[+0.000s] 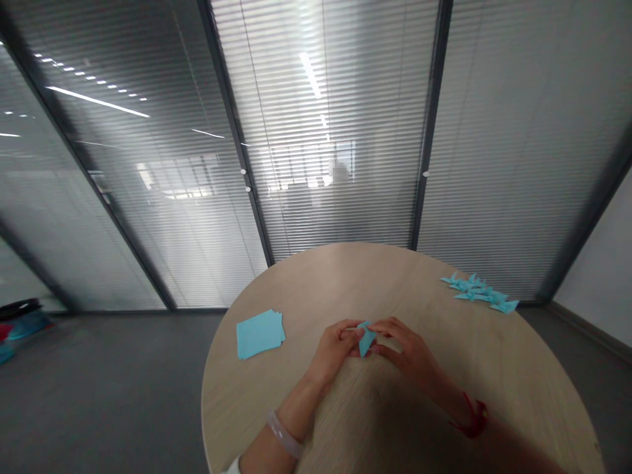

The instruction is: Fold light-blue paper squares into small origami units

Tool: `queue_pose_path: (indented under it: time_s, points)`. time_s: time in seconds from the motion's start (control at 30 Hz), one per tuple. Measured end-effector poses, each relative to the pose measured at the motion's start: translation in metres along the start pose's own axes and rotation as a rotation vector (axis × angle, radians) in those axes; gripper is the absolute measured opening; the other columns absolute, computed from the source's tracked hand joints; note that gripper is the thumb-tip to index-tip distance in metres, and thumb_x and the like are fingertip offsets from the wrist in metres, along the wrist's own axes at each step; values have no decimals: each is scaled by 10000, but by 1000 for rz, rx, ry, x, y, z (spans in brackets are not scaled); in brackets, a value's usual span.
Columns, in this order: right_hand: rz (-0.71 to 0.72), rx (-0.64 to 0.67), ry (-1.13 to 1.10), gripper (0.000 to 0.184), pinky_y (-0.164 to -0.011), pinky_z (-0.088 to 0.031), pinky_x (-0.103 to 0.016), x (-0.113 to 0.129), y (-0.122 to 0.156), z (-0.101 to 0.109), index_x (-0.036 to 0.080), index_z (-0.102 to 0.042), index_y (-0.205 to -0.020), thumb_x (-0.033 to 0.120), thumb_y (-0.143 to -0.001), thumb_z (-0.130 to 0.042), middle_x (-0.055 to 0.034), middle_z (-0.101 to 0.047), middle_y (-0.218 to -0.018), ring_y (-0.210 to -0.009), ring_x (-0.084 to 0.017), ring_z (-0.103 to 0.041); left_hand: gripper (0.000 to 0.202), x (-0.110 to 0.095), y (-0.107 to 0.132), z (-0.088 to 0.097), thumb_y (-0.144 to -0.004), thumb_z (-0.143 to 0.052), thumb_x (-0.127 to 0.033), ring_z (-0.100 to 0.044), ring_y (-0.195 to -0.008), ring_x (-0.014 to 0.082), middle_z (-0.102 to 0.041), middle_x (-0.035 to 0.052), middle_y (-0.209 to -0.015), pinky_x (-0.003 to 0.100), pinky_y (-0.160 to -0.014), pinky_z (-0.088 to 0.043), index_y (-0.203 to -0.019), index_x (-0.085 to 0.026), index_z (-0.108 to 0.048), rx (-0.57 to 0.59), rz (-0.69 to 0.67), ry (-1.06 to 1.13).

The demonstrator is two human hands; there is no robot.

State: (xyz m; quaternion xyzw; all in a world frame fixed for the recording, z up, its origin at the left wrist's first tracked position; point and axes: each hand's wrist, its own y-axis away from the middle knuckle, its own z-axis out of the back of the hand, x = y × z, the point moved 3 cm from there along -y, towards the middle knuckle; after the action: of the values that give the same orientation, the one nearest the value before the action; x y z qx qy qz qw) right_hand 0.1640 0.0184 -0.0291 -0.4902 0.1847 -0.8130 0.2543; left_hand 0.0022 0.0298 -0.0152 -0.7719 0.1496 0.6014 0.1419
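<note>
A small folded piece of light blue paper (366,338) is pinched between both my hands above the round wooden table (306,289). My left hand (336,349) grips its left side with the fingertips. My right hand (407,349) holds its right side, fingers curled over the top. A pale bracelet is on my left wrist and a red cord on my right wrist.
A stack of flat light blue paper squares (259,333) lies on the table to the left of my hands. Several folded blue paper pieces (478,291) lie in a heap at the far right edge. Glass partitions with blinds stand behind the table, and grey floor surrounds it.
</note>
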Motion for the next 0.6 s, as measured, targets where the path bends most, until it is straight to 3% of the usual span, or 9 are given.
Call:
queue_pose_path:
  time_s: [0.23,0.6]
  points:
    - [-147,-39,-149,266,-793,-530,-333,0,-1,5,229,-679,-1041,349,-805,-661,-61,-672,-1050,-880,-206,-640,445,-1,0,-2,-752,-731,-377,-672,-773,187,-737,122,-929,306,-793,-490,-1099,-102,-687,69,31,154]
    - [-190,-56,-272,242,-746,-542,-294,3,-1,8,215,-674,-1011,342,-806,-649,-54,-657,-996,-868,-192,-648,445,-6,3,-7,-736,-759,-349,-668,-801,165,-732,115,-964,268,-791,-493,-1114,-126,-691,94,45,207]
